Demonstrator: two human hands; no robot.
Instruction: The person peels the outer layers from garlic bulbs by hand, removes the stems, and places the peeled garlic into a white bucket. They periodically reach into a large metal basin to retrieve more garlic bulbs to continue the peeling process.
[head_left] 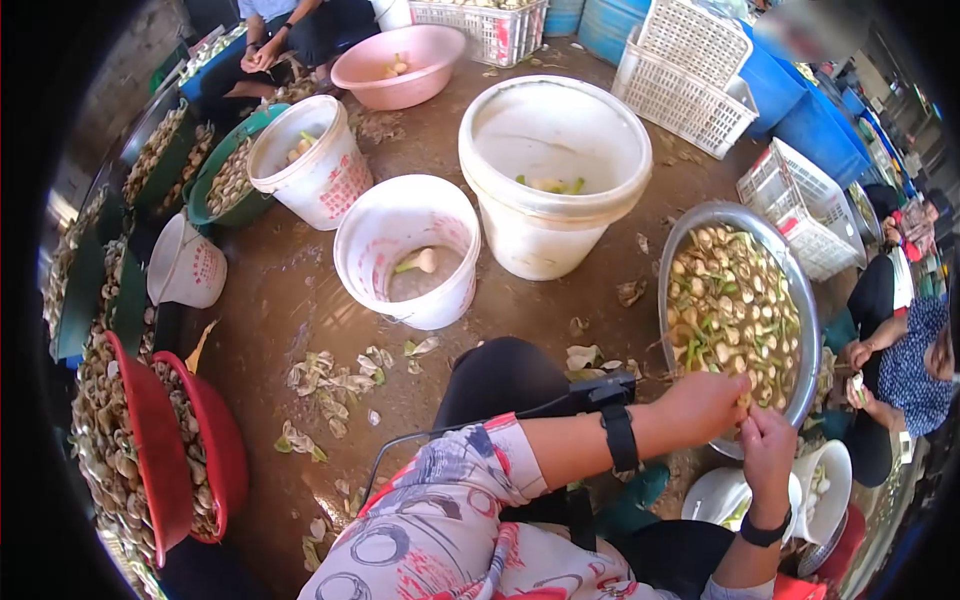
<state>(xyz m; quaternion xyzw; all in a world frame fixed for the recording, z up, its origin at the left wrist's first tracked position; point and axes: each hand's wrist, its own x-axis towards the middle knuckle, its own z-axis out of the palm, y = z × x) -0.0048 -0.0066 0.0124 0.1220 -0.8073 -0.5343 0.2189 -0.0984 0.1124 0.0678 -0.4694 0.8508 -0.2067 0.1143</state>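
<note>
- Left hand (705,402) and right hand (768,448) meet above the near rim of the metal basin (811,320), fingers closed on a small pale bulb (743,398).
- Peeled bulbs (735,300) nearly fill the basin.
- Brown floor (590,310) lies open between basin and large white bucket (550,235).
- Knee (505,375) is left of the basin.

Metal basin (812,330) at 3 o'clock, absolutely loaded with pale bulbs (735,310)
They're small, roundish, cream to yellowish, piled at all kinds of angles, some with green stalks. One little yellowish piece (743,399) is pinched between the left hand (708,402) and right hand (769,445) around the basin's 6 o'clock side, mostly hidden by fingers.
</note>
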